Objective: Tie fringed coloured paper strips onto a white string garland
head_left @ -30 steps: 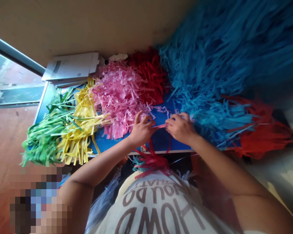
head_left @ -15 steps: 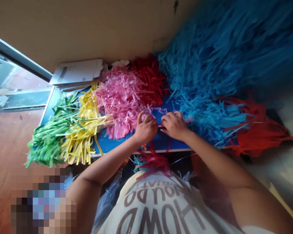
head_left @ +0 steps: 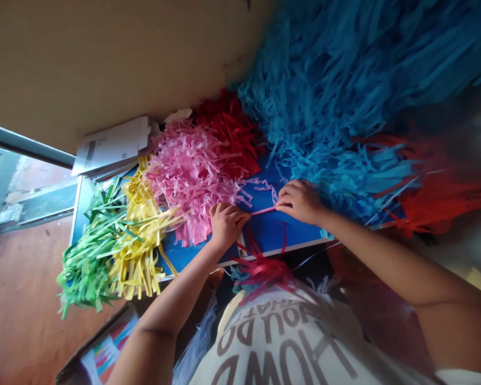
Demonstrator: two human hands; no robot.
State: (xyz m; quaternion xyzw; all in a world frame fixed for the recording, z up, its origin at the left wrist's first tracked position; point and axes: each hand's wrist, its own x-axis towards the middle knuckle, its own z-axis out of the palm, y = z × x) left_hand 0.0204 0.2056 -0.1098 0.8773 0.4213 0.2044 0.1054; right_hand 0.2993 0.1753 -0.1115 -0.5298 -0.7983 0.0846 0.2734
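Note:
A thin pink paper strip (head_left: pixel 263 210) is stretched between my two hands, just above the blue table (head_left: pixel 272 232). My left hand (head_left: pixel 227 222) pinches its left end, and my right hand (head_left: pixel 300 202) pinches the right one. Loose pink curls of paper hang close to my right fingers. Left of my left hand lies a heap of pink fringed tissue paper (head_left: pixel 188 176). Red and teal strips (head_left: pixel 264 270) on a white string rest at the table's front edge, against my shirt.
Yellow fringe (head_left: pixel 138 240) and green fringe (head_left: pixel 92 235) overhang the table's left end. Behind them sit white papers (head_left: pixel 112 144). Dark red fringe (head_left: pixel 230 131) lies at the back. A large blue fringe mass (head_left: pixel 344 91) and orange-red fringe (head_left: pixel 444 198) fill the right. Below left stands an open box (head_left: pixel 92 334).
My hands have moved apart, so the pink strip now shows taut between them. The head view has shifted and tilted slightly.

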